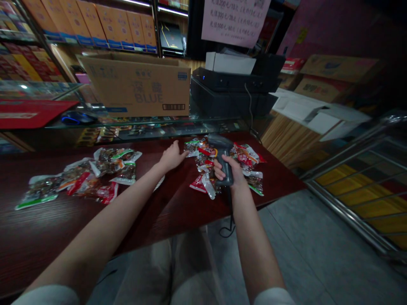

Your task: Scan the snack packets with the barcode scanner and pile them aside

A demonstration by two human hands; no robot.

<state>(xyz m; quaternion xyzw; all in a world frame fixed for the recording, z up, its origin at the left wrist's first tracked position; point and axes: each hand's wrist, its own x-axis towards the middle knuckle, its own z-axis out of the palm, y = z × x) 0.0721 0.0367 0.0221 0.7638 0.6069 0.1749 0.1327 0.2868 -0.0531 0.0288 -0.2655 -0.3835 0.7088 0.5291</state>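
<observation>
Head camera view: the person's right hand (pixel 234 170) is wrapped around the grip of a dark handheld scanner (pixel 222 144), which is held above a loose heap of packets (pixel 243 156) on the right part of the dark red-brown tabletop (pixel 143 224). A black cable (pixel 229 207) runs down from the scanner's grip and loops below the tabletop's near edge. The left hand (pixel 172 156) is spread loosely, thumb apart from the fingers, and appears to hold nothing; its fingertips are just beside the left edge of that heap, and whether they touch a packet I cannot tell.

The packets are shiny, with see-through panels over dark contents and red, green or white edging; some overlap, and the scanner and right hand hide part of the heap. Well apart from it, left of the left forearm, lies a second group of packets (pixel 85 178) of the same look, several of them overlapping. A small white object (pixel 159 184) shows partly from behind the left forearm.

Beyond the tabletop, a glass counter (pixel 124 123) bears a computer mouse (pixel 76 118) with blue light and an open cardboard box (pixel 117 87) printed "BLUE".
</observation>
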